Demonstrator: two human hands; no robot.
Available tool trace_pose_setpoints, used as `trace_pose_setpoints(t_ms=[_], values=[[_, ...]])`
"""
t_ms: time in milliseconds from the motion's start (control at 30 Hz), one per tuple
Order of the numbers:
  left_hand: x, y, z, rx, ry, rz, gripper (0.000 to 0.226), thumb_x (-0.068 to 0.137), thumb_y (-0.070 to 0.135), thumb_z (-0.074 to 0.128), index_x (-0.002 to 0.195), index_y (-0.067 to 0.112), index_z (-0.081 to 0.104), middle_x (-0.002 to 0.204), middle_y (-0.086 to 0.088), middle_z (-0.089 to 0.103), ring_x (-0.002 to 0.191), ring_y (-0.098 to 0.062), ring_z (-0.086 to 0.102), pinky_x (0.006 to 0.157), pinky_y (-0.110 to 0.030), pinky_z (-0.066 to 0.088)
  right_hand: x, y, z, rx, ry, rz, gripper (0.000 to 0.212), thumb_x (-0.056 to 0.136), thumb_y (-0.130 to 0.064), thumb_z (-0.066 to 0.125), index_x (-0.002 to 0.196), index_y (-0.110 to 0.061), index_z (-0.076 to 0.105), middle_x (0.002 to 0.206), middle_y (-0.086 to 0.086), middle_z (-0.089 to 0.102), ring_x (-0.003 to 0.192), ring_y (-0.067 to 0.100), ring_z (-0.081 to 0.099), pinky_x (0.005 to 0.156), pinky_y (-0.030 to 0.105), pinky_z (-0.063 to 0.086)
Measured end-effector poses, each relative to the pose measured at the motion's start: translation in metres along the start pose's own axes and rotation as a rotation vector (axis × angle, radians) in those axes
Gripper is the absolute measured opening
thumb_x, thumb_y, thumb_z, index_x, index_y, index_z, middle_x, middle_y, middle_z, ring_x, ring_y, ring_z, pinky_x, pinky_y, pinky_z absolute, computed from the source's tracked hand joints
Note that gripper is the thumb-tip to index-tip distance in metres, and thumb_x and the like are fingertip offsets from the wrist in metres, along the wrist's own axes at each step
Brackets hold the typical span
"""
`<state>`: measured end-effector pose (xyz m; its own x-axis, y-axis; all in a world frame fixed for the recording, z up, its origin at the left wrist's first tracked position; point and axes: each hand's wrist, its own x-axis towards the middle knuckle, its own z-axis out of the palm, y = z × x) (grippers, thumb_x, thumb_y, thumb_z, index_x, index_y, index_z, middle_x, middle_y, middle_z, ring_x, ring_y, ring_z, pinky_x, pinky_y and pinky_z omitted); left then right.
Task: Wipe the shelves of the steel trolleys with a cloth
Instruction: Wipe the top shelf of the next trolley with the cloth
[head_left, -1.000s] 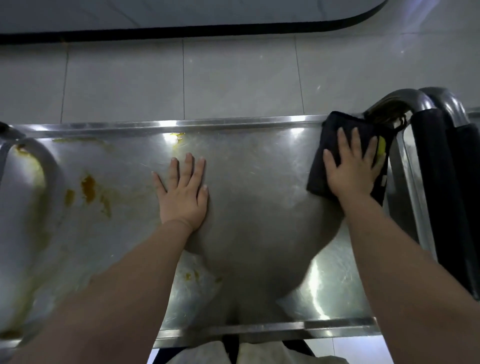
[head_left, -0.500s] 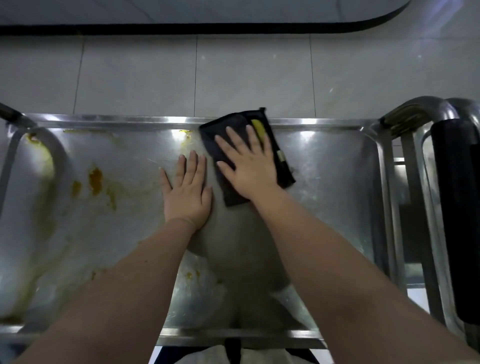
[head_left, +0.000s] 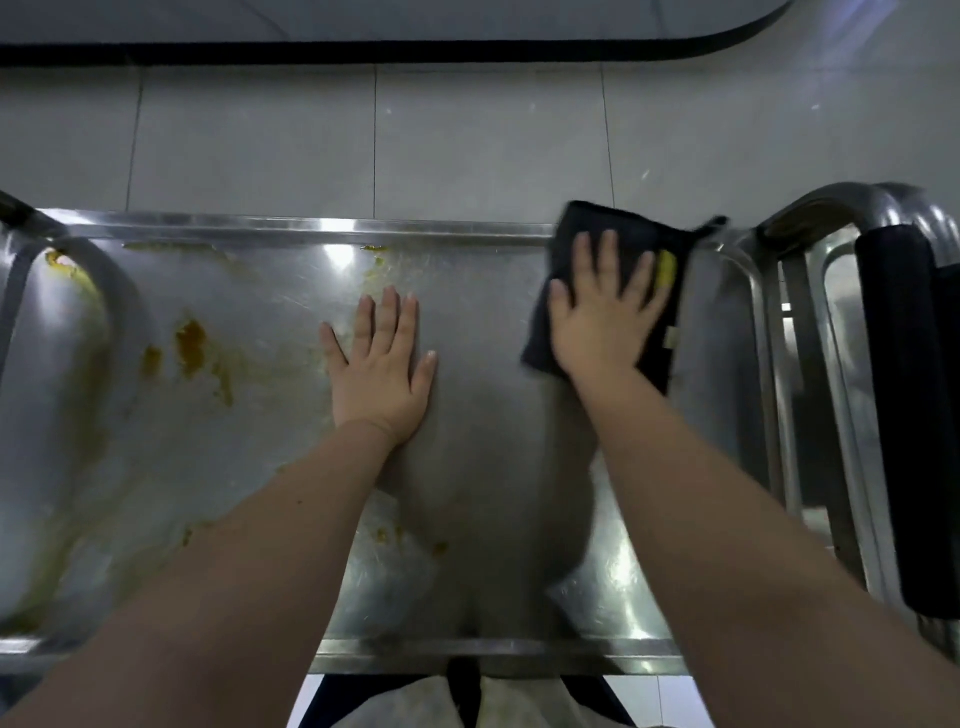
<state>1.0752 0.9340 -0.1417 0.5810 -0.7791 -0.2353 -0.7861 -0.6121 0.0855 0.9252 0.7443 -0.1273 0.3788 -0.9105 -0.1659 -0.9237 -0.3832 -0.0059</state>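
Pressing black cloth (head_left: 623, 223) under flat right hand (head_left: 602, 327) near far-right corner of trolley shelf (head_left: 260, 312). Resting left hand (head_left: 382, 379) flat, empty, mid-shelf.

We get no readable text, numbers or brand marks in this view. The only candidate is a small pale tag (head_left: 671, 338) on the right edge of the black cloth (head_left: 587, 228), right of centre in the frame. It's too small and blurred for us to read. We can't make out any lettering on the yellow patch (head_left: 666, 267) just above it either.
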Motion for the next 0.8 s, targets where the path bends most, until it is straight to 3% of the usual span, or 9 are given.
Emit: trace_pose_setpoints(t_ms=[167,333,633,800], values=[[0.001,-0.001,0.001,0.017,-0.003,-0.009,0.065,0.095,0.048,0.006,0.154,0.028,-0.009,0.163,0.004,-0.012,0.149,-0.019,-0.013,0.115,-0.06,-0.009,-0.038,-0.085,0.013,0.062,-0.042,-0.421,0.062,0.098,-0.059,0.019,0.155,-0.039,0.009,0.164,-0.007,0.005,0.15,0.036,-0.002,0.116,0.06,-0.002],[0.004,-0.002,0.006,0.017,0.017,-0.004,0.063,0.095,0.049,0.003,0.154,0.029,-0.009,0.163,0.005,-0.011,0.149,-0.019,-0.013,0.115,-0.058,-0.013,-0.064,-0.054,0.026,0.092,-0.002,-0.434,0.061,0.099,-0.059,0.022,0.155,-0.039,0.01,0.165,-0.006,0.007,0.15,0.034,0.0,0.118,0.058,-0.001],[0.003,-0.004,0.009,-0.012,0.049,0.008,0.063,0.096,0.05,0.009,0.154,0.029,-0.004,0.164,0.004,-0.005,0.149,-0.021,-0.008,0.111,-0.058,-0.014,-0.267,0.013,0.059,0.126,0.024,-0.552,0.06,0.1,-0.054,0.034,0.155,-0.034,0.02,0.164,-0.002,0.015,0.149,0.04,0.009,0.112,0.066,0.016],[-0.001,-0.005,0.008,-0.029,0.048,0.018,0.063,0.098,0.049,0.009,0.155,0.027,-0.003,0.164,0.002,-0.004,0.149,-0.021,-0.008,0.113,-0.06,-0.011,-0.224,0.005,0.045,0.098,0.021,-0.522,0.057,0.1,-0.056,0.032,0.154,-0.038,0.023,0.163,-0.005,0.019,0.148,0.041,0.011,0.114,0.065,0.013]])
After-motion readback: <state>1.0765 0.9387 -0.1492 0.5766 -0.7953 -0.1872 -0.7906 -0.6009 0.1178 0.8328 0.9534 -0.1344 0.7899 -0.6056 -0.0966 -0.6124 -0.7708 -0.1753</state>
